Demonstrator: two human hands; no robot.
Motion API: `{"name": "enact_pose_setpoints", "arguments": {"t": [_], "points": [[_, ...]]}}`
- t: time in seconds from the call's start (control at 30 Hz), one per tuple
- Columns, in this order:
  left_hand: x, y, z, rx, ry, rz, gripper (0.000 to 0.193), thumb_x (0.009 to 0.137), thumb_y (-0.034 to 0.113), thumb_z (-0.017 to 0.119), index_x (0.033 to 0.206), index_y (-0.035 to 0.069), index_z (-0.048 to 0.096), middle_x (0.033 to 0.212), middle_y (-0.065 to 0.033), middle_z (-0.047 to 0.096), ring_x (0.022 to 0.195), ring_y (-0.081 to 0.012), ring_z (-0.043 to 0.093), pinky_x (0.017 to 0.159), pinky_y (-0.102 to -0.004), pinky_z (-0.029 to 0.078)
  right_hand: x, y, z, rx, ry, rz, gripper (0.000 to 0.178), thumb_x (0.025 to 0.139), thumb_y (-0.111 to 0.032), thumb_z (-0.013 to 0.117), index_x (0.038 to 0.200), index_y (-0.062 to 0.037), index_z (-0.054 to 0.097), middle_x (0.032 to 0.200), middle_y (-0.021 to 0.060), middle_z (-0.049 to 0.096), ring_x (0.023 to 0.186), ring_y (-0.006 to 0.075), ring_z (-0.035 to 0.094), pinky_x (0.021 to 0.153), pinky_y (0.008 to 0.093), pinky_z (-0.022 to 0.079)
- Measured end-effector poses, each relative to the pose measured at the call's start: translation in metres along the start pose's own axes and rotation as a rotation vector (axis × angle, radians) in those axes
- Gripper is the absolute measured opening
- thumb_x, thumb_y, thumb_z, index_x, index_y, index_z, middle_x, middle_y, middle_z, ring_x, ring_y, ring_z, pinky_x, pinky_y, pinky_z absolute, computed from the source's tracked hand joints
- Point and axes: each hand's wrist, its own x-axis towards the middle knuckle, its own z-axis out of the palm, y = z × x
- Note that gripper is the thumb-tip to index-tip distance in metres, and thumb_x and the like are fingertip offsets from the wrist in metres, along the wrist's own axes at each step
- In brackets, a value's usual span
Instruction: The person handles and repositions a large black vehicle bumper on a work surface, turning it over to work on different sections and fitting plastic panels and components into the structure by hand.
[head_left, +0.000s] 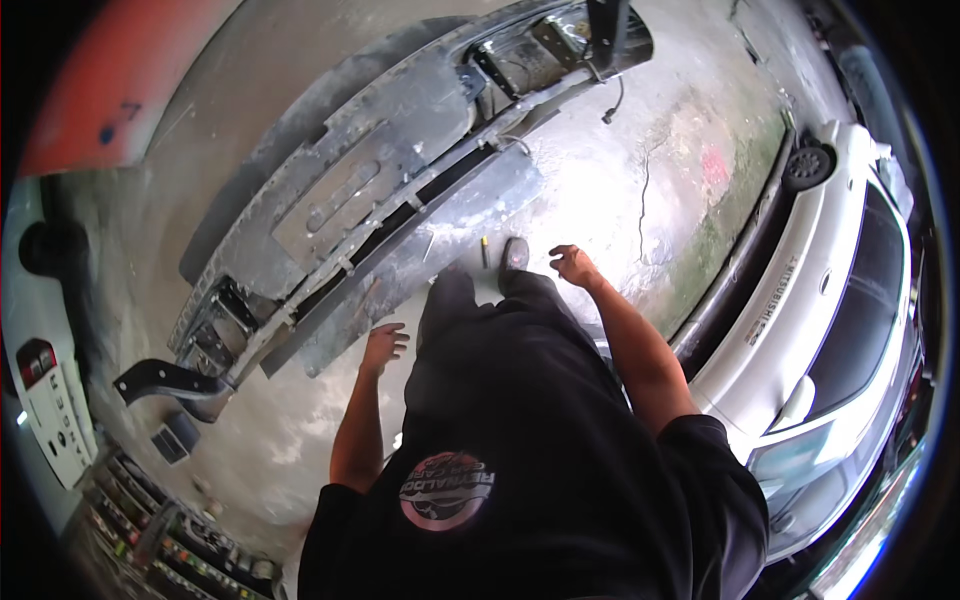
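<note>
My left hand (385, 346) hangs at my left side, holding nothing, with its fingers loosely apart. My right hand (573, 265) is out in front of my right leg; its fingers are slightly bent and spread, and nothing shows in them. Ahead and to the left lies a large dark vehicle bumper (375, 150), dusty and scuffed, with black metal brackets (170, 382) at its ends. Neither hand touches it. A small yellow-and-dark tool (485, 252), its kind too small to tell, rests on the floor beside my shoe (515, 253).
A silver-white car (790, 320) stands along the right. At the far left are a red-orange panel (110, 90) and a white vehicle's rear (55, 410). Shelves of small items (175, 545) fill the lower left. A dark box-like object (175, 438) sits near the bumper's bracket. The concrete floor is cracked.
</note>
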Motion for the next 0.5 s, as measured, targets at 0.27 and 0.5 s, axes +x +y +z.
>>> {"name": "enact_pose_setpoints", "arguments": {"t": [0.27, 0.5], "points": [[-0.038, 0.034, 0.043, 0.064, 0.068, 0.041, 0.042, 0.098, 0.016, 0.049, 0.138, 0.003, 0.056, 0.113, -0.0147, 0.073, 0.094, -0.0255, 0.071, 0.081, -0.0413, 0.056, 0.070, -0.040, -0.028, 1.346, 0.172, 0.345, 0.049, 0.097, -0.016, 0.048, 0.141, 0.0052, 0.048, 0.120, 0.0198, 0.068, 0.107, 0.0322, 0.068, 0.089, 0.0446, 0.056], [-0.101, 0.009, 0.075, -0.008, 0.080, -0.043, 0.048, 0.096, 0.027, 0.057, 0.137, 0.002, 0.057, 0.110, -0.0143, 0.074, 0.085, -0.0201, 0.072, 0.068, -0.0311, 0.057, 0.187, -0.107, -0.045, 2.030, 0.536, 0.368, 0.035, 0.095, -0.009, 0.049, 0.128, -0.0001, 0.053, 0.124, 0.0168, 0.065, 0.111, 0.0316, 0.065, 0.089, 0.0499, 0.054]]}}
